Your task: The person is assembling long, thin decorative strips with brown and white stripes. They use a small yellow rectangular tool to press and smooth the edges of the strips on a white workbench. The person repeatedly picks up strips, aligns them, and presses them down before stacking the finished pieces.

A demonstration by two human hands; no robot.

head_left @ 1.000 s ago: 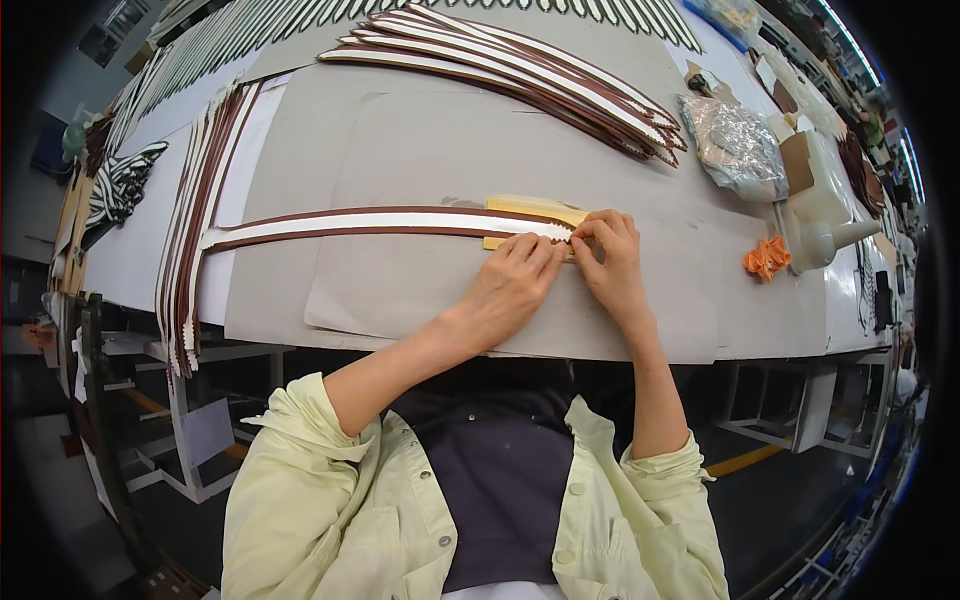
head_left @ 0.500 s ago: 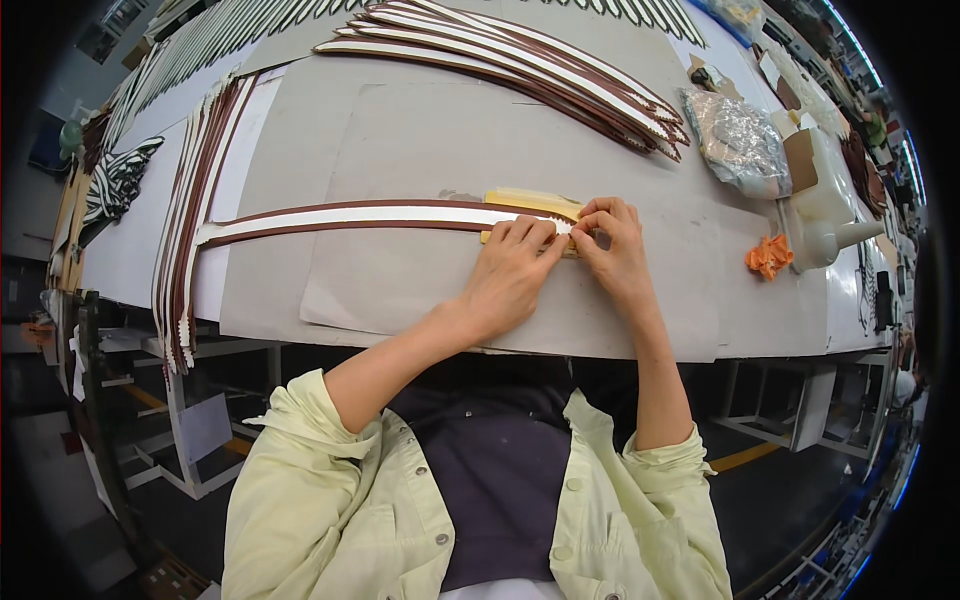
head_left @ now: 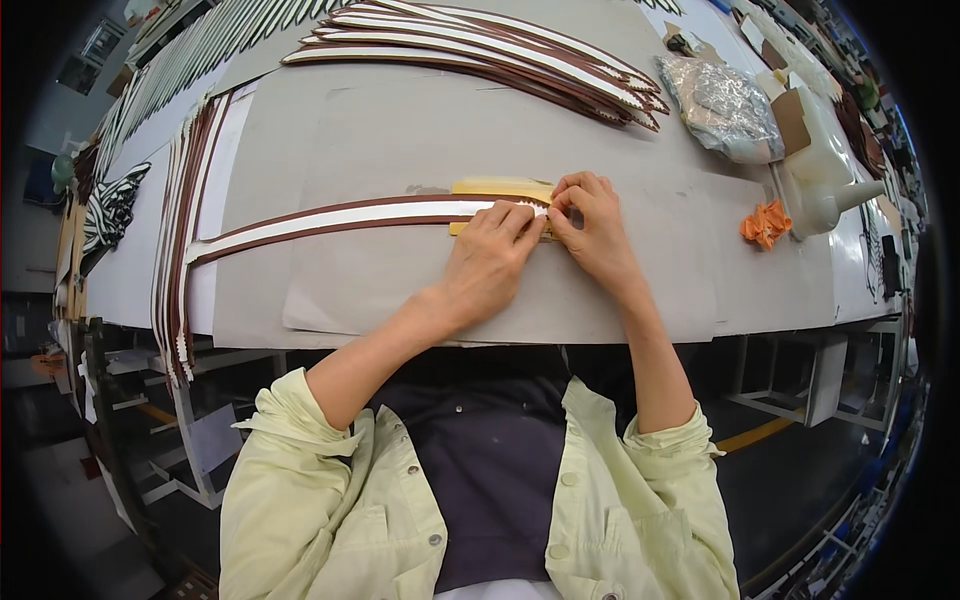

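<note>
A long brown strap with a white middle stripe [head_left: 330, 218] lies across grey card sheets [head_left: 400, 130] on the table. Its right end rests on a pale yellow block [head_left: 497, 188]. My left hand [head_left: 488, 262] presses flat on that end, fingertips on the strap. My right hand [head_left: 590, 228] pinches the strap's tip beside the block, fingers curled close to the left fingertips. The tip itself is hidden under my fingers.
A fan of similar straps [head_left: 500, 50] lies at the back. More straps hang over the left edge [head_left: 175, 250]. At the right are a crumpled clear plastic bag [head_left: 722, 105], a cream-coloured bottle with spout [head_left: 830, 165] and an orange scrap [head_left: 764, 222].
Both hands stay on the strap's right end over the yellow block; the fingers have shifted only slightly.
</note>
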